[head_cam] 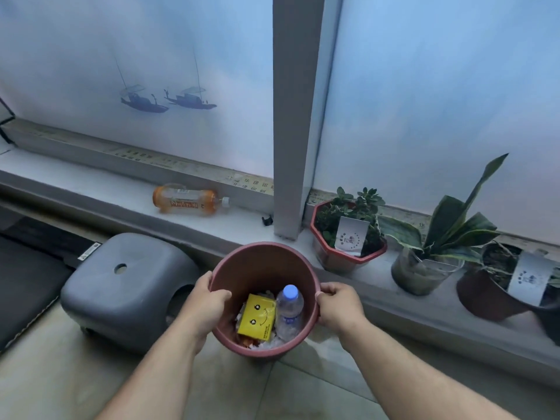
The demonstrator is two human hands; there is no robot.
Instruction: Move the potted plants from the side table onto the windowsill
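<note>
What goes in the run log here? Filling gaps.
left hand, right hand: grip bin rim | bin: trash inside | windowsill: three plants

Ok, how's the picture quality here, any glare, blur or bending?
Head view: dim bluish backlight through the frosted window, no harsh glare; wide-angle lens bows the windowsill; orange bottle slightly soft; both hands on the red bucket look sharp.

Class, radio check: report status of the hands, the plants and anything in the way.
Left hand and right hand grip the red bin by its rim. Three potted plants stand on the windowsill. Orange bottle lies on the sill's left.
</note>
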